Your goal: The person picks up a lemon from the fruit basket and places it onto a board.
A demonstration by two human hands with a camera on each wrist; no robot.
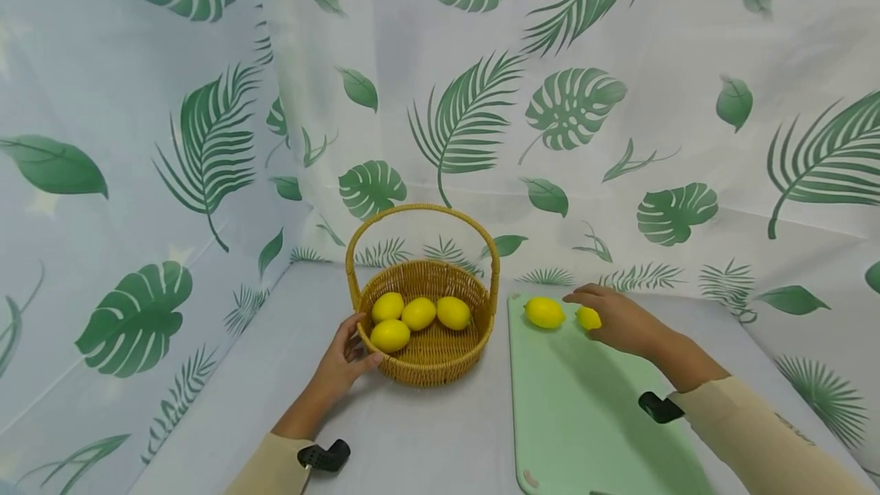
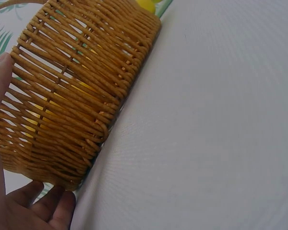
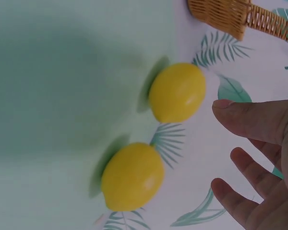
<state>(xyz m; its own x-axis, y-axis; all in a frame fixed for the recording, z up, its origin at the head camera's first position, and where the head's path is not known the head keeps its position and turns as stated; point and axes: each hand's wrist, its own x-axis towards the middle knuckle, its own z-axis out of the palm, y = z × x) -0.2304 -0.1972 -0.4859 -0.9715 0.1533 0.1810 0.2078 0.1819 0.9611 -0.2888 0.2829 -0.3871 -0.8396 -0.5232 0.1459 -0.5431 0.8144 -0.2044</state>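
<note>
A round wicker basket (image 1: 433,376) with a tall handle holds several yellow lemons (image 1: 418,314). My left hand (image 1: 338,365) grips the near left side of the basket; in the left wrist view its thumb and fingertips touch the woven wall (image 2: 72,91). Two more lemons lie at the far end of a light green cutting board (image 1: 571,411). Over the right-hand lemon (image 1: 587,318) hovers my right hand (image 1: 622,323), hiding part of it. The left-hand lemon (image 3: 177,92) lies beside it. In the right wrist view, thumb and fingers are spread, apart from both lemons.
Below everything is a white cloth-covered tabletop (image 1: 412,441). Leaf-printed white curtains (image 1: 481,136) rise behind the basket and board and along the left. The basket's arched handle (image 1: 421,207) stands upright.
</note>
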